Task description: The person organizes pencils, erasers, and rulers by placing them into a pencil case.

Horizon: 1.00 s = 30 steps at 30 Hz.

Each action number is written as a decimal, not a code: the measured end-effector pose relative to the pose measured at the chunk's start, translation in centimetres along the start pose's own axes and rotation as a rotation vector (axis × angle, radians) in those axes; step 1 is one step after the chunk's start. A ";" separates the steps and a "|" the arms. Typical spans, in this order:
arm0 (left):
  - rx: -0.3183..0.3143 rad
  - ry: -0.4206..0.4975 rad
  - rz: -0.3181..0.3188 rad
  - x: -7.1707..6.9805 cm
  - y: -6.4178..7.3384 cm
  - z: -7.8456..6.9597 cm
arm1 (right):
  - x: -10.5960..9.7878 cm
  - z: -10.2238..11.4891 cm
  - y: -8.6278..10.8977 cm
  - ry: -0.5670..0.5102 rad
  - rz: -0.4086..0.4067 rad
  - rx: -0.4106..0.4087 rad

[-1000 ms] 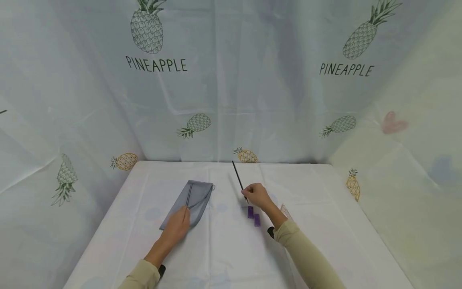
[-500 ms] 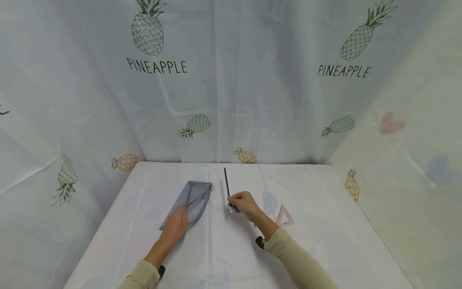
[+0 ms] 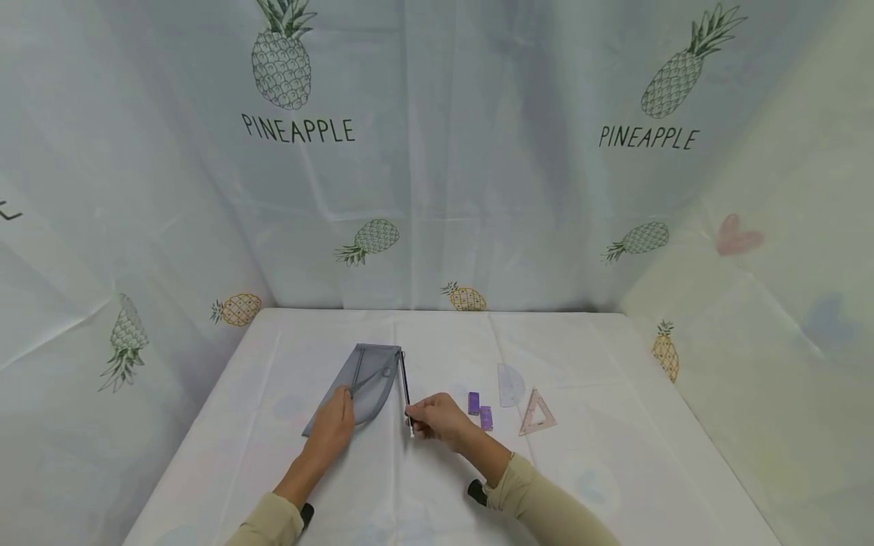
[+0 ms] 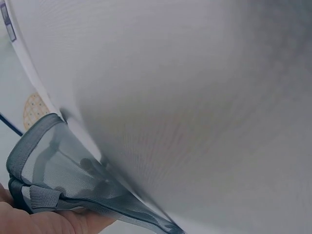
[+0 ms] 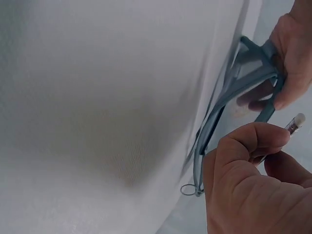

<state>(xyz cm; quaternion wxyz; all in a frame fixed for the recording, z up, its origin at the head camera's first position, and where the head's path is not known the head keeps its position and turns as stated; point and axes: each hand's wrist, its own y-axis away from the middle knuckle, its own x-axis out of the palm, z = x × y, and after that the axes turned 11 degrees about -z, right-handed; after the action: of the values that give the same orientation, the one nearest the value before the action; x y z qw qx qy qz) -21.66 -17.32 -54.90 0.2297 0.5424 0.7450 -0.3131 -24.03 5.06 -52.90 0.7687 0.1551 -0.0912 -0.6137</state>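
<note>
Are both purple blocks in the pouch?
No, both purple blocks lie on the white tabletop, apart from the gray pouch.

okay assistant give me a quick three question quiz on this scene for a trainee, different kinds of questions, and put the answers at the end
1. What does the left hand hold?
2. True or false: the right hand grips the pencil near its eraser end.
3. Which of these lies farthest right in the head view?
A) the purple blocks
B) the clear protractor
C) the pink triangle

Key:
1. The grey mesh pouch.
2. True.
3. C.
</note>
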 end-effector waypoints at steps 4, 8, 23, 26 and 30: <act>0.003 -0.013 -0.012 0.0 0.0 -0.1 | 0.3 -0.4 0.0 -0.030 0.007 0.024; 0.013 -0.023 -0.033 -0.1 0.1 -0.2 | 0.8 -0.6 0.1 -0.026 0.018 0.033; 0.072 -0.001 -0.071 0.0 0.2 -0.1 | 2.8 -0.3 -2.1 -0.041 -0.007 0.062; 0.087 0.002 -0.073 0.0 0.2 -0.1 | 3.4 -0.2 -2.9 -0.056 -0.019 0.069; 0.114 -0.003 -0.086 -0.1 0.2 0.0 | 4.3 -0.1 -3.9 -0.058 -0.038 0.057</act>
<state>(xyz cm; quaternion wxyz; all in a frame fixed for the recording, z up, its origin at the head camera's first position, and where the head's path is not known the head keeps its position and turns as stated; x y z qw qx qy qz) -21.44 -17.29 -54.88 0.1858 0.5219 0.7481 -0.3653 -26.61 0.16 -54.62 0.7494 0.1609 -0.1279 -0.6295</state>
